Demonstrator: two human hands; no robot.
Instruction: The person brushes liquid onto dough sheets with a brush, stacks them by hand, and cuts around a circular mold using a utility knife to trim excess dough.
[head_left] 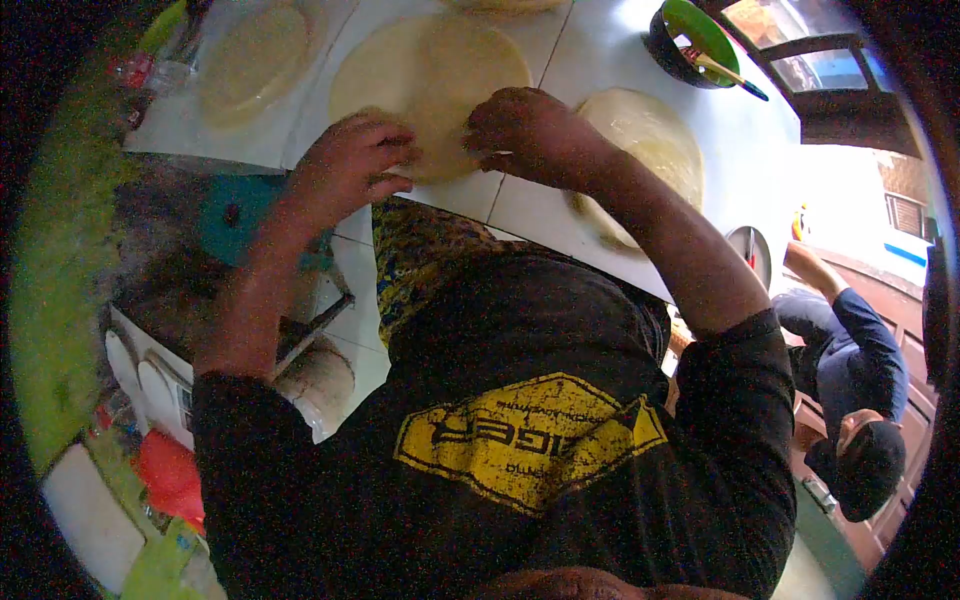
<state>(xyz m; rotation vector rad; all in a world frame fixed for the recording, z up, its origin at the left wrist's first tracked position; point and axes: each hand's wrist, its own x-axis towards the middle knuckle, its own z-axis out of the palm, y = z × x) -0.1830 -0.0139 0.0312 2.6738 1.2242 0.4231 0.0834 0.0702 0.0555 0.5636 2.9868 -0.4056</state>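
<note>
A large round sheet of dough [430,70] lies flat on the white tiled table [535,215], its near rim between my two hands. My left hand [360,158] is at the left side of that rim, fingers apart and touching the dough. On the right side, my right hand [525,130] has its fingers curled down at the dough's edge; the fingertips are partly hidden. A second sheet of dough [650,135], shiny on top, lies to the right, partly covered by my right forearm. Another flattened round [255,65] lies at the far left.
A dark bowl with a green inside [690,40] holds a brush [725,70] at the back right. A round lid or dish [748,255] sits by the table's right edge. Another person [850,370] in a dark cap is at the right. A teal stool [240,215] stands below left.
</note>
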